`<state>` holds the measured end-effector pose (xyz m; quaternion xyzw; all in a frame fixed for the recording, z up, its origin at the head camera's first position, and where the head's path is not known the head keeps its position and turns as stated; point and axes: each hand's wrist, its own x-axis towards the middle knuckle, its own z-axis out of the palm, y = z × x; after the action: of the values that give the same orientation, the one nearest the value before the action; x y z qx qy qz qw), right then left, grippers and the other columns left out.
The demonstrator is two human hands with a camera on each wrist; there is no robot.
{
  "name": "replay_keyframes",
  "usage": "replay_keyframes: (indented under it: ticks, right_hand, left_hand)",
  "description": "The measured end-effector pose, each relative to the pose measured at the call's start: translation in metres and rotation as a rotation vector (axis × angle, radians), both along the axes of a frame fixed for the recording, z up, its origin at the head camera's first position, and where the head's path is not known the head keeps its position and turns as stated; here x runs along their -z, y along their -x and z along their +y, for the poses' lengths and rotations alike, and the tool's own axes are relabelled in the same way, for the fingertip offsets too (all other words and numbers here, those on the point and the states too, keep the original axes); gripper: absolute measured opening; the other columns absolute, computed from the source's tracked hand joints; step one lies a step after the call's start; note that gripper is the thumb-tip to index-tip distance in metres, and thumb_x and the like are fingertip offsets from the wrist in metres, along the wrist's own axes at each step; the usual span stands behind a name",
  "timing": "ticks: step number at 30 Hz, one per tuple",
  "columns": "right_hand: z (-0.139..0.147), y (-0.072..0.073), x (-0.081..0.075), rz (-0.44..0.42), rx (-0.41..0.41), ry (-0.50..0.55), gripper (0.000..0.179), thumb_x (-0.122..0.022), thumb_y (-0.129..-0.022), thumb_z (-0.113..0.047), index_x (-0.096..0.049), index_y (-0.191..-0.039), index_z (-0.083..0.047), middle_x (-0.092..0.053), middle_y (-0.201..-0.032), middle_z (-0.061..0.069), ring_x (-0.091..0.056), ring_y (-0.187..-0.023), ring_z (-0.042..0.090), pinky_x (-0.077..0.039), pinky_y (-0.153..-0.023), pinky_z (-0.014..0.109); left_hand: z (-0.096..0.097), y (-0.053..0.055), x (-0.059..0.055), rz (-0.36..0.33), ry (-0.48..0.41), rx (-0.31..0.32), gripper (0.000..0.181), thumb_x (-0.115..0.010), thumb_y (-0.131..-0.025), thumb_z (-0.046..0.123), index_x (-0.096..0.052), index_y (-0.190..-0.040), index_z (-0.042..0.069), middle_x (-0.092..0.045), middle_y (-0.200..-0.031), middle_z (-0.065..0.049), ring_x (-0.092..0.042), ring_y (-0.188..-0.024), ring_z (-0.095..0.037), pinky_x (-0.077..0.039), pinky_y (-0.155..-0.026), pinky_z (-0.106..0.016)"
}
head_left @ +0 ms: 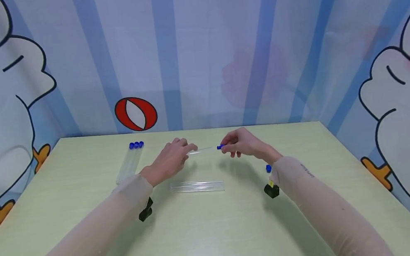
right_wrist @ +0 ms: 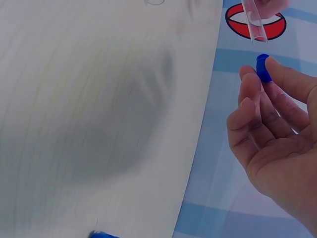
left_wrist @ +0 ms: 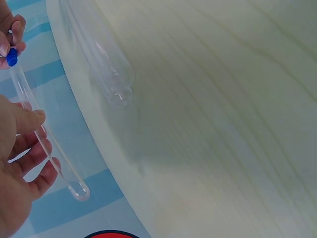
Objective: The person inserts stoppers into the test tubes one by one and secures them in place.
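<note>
My left hand (head_left: 170,156) holds a clear test tube (left_wrist: 67,166) between thumb and fingers, above the back of the table. The tube lies nearly level in the head view, its rounded end to the left and its mouth toward my right hand (head_left: 244,142). Between thumb and forefinger, that right hand pinches a small blue cap (right_wrist: 263,68). A short gap separates cap and tube mouth in the right wrist view. Below the hands, several uncapped clear tubes (head_left: 197,186) lie side by side on the table.
At the left of the table (head_left: 209,240) lie clear tubes (head_left: 130,163) with blue caps (head_left: 136,145) on their far ends. More blue (head_left: 268,168), apparently loose caps, shows beside the right sleeve, partly hidden. A striped curtain (head_left: 197,53) hangs behind the table's back edge.
</note>
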<state>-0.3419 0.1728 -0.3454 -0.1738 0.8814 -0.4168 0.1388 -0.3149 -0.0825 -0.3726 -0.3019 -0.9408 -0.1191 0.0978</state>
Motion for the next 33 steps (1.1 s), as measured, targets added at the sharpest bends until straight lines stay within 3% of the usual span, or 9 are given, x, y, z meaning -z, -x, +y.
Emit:
replay_keyframes:
  ticks: [12,18,25,29,33]
  right_hand:
    - [-0.007,-0.001,0.002,0.005,-0.012,0.007,0.02,-0.067,-0.09,-0.015,-0.067,-0.105,-0.002,-0.07,-0.101,0.023,-0.062,-0.077,0.04,-0.052,-0.06,0.031]
    - [-0.008,-0.001,0.002,0.008,-0.015,0.019,0.019,-0.067,-0.09,-0.013,-0.067,-0.105,-0.001,-0.072,-0.093,0.016,-0.061,-0.066,0.026,-0.049,-0.056,0.025]
    - [-0.01,-0.002,0.003,0.015,-0.031,0.043,0.021,-0.065,-0.091,-0.011,-0.066,-0.107,0.002,-0.067,-0.103,0.029,-0.062,-0.07,0.027,-0.055,-0.068,0.038]
    - [-0.011,-0.003,0.004,0.026,-0.029,0.05,0.021,-0.064,-0.092,-0.011,-0.066,-0.108,0.003,-0.068,-0.101,0.026,-0.061,-0.067,0.019,-0.055,-0.071,0.042]
    - [-0.012,-0.003,0.006,0.036,-0.026,0.055,0.023,-0.063,-0.093,-0.011,-0.065,-0.108,0.004,-0.068,-0.1,0.026,-0.061,-0.066,0.015,-0.055,-0.069,0.037]
  left_hand:
    - [0.005,0.002,0.0,-0.024,-0.003,0.004,0.039,-0.067,-0.088,0.002,-0.064,-0.124,0.016,-0.064,-0.105,-0.01,-0.052,-0.096,-0.024,-0.047,-0.081,-0.036]
    - [0.006,0.002,0.0,-0.016,-0.009,0.012,0.039,-0.066,-0.087,0.001,-0.064,-0.123,0.016,-0.063,-0.103,-0.01,-0.051,-0.093,-0.023,-0.046,-0.079,-0.035]
    - [0.006,0.0,0.001,-0.01,-0.015,0.02,0.039,-0.066,-0.088,0.002,-0.063,-0.124,0.016,-0.061,-0.099,-0.006,-0.052,-0.082,-0.02,-0.044,-0.073,-0.032]
    - [0.006,-0.001,0.001,-0.018,-0.017,0.012,0.038,-0.065,-0.09,0.005,-0.062,-0.126,0.016,-0.061,-0.101,-0.006,-0.053,-0.084,-0.019,-0.044,-0.075,-0.033]
    - [0.008,-0.003,0.0,-0.023,-0.024,0.009,0.035,-0.063,-0.092,0.006,-0.062,-0.125,0.014,-0.064,-0.103,-0.008,-0.058,-0.09,-0.022,-0.046,-0.081,-0.038]
